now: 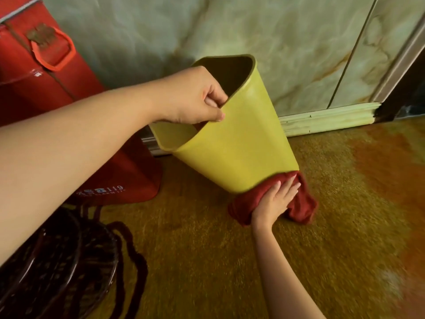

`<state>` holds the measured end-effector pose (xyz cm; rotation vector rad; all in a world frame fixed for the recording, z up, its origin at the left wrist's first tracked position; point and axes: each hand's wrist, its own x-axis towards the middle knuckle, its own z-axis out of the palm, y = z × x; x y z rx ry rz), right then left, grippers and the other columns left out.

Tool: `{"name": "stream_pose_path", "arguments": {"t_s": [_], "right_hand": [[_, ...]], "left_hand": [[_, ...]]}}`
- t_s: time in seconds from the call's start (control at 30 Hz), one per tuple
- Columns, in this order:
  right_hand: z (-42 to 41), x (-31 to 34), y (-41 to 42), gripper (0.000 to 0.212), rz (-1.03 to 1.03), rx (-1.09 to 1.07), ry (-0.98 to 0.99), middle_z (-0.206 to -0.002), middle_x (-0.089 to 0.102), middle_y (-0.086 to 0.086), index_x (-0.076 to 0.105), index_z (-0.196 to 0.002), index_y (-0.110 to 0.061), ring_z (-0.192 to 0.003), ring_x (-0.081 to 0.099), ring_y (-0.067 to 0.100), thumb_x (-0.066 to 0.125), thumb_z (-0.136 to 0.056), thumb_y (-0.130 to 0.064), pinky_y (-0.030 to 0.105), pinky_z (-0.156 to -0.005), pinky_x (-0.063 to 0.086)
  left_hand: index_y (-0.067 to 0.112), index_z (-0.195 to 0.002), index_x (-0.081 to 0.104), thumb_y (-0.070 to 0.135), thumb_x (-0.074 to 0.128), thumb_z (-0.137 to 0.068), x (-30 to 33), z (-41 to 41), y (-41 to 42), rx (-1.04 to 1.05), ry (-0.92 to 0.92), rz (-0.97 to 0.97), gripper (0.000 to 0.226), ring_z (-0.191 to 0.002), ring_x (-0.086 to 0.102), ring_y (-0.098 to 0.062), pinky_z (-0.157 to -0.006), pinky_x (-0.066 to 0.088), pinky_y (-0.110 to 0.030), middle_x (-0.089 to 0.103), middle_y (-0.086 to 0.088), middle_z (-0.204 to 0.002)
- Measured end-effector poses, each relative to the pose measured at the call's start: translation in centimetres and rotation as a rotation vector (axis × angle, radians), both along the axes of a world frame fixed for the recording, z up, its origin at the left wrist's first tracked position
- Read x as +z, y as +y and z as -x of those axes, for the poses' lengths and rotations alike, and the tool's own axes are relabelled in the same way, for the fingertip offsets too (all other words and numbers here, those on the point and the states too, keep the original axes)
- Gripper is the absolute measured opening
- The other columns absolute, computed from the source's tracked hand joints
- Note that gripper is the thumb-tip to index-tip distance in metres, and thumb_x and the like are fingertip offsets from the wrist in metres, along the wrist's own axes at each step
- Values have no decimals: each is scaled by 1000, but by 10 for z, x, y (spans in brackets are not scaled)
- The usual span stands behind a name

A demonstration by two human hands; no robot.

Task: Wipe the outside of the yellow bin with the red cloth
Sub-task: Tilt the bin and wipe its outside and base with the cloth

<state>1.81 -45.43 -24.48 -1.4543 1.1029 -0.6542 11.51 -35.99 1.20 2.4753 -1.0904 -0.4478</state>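
Note:
The yellow bin [232, 143] is tilted toward me, its open mouth facing up and left and its narrow bottom low near the floor. My left hand [193, 95] grips the bin's near rim, fingers hooked inside and thumb outside. The red cloth [301, 203] is bunched against the bin's bottom edge and hangs down from it. My right hand [273, 202] lies flat on the cloth, fingers together, pressing it against the lower outside of the bin.
A red cabinet [41, 72] with an orange handle stands at the left against the marbled wall [299, 54]. A dark wire basket [57, 268] sits at the lower left. A pale skirting board [326, 118] meets a doorway at the right. The floor [333, 226] is yellow-brown.

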Motion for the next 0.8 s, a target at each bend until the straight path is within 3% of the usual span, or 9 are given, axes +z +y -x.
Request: {"name": "stream_pose_path", "arguments": {"t_s": [0.07, 0.13, 0.2, 0.27, 0.37, 0.43, 0.67, 0.73, 0.8], "right_hand": [[-2, 8, -3, 50, -13, 12, -34, -158, 1, 10, 11, -145, -22, -146, -2, 23, 25, -98, -28, 53, -115, 5], [-3, 22, 3, 52, 45, 63, -59, -158, -1, 11, 9, -146, -19, -146, -3, 23, 26, -98, -29, 54, -115, 4], [-6, 42, 12, 55, 192, 133, -108, -158, -1, 12, 8, -145, -19, -145, -4, 22, 24, -95, -35, 53, -114, 3], [-13, 70, 17, 59, 402, 210, -172, -157, 1, 13, 5, -144, -21, -145, -4, 21, 20, -92, -43, 49, -113, 5], [-26, 97, 16, 61, 751, 291, -204, -158, 6, 8, 6, -146, -27, -145, -3, 18, 20, -91, -50, 44, -114, 1], [-29, 93, 10, 61, 838, 316, -204, -156, 4, -2, 8, -145, -32, -145, -4, 15, 24, -89, -52, 47, -115, -1], [-10, 32, -29, 56, 307, 207, -101, -158, 4, 13, 12, -145, -19, -146, 1, 23, 31, -95, -35, 48, -116, 9], [0, 21, -31, 56, 259, 226, -104, -158, 2, 13, 12, -146, -18, -146, 0, 23, 32, -96, -33, 41, -118, 6], [6, 16, -22, 58, 239, 240, -117, -158, 2, 14, 10, -146, -16, -146, -1, 24, 32, -95, -35, 34, -118, 2]], "left_hand": [[15, -91, 73, 7, 64, -78, 2, -1, -3, 19, 10, 18, 18, -58, 60, 6, -61, 47, -8, 70, 22, -73], [15, -89, 73, 7, 64, -77, 3, 0, -4, 28, 14, 3, 17, -62, 60, -1, -67, 51, -18, 77, -4, -77], [13, -86, 73, 7, 64, -78, 4, 2, -6, 37, 11, -10, 14, -66, 58, -10, -72, 52, -28, 75, -18, -82], [6, -84, 72, 7, 62, -78, 5, 3, -10, 24, -2, -42, 11, -67, 51, -14, -73, 49, -32, 68, -19, -77], [-2, -77, 66, 9, 61, -78, 7, 4, -10, 1, -60, -97, 12, -66, 40, -14, -64, 36, -26, 55, -12, -66], [-2, -74, 65, 10, 61, -78, 9, 6, -6, -2, -81, -116, 13, -65, 39, -13, -63, 34, -25, 53, -12, -63], [-15, -76, 58, 10, 62, -78, 4, 10, -12, -9, -97, -115, 25, -65, 38, -15, -51, 26, -24, 52, -17, -60], [-9, -74, 62, 10, 63, -78, 3, 12, -19, -27, -111, -124, 19, -64, 43, -14, -51, 32, -20, 60, -20, -60], [7, -71, 68, 9, 63, -77, 4, 13, -21, -37, -98, -129, 7, -63, 51, -7, -52, 36, -11, 67, -5, -62]]}}
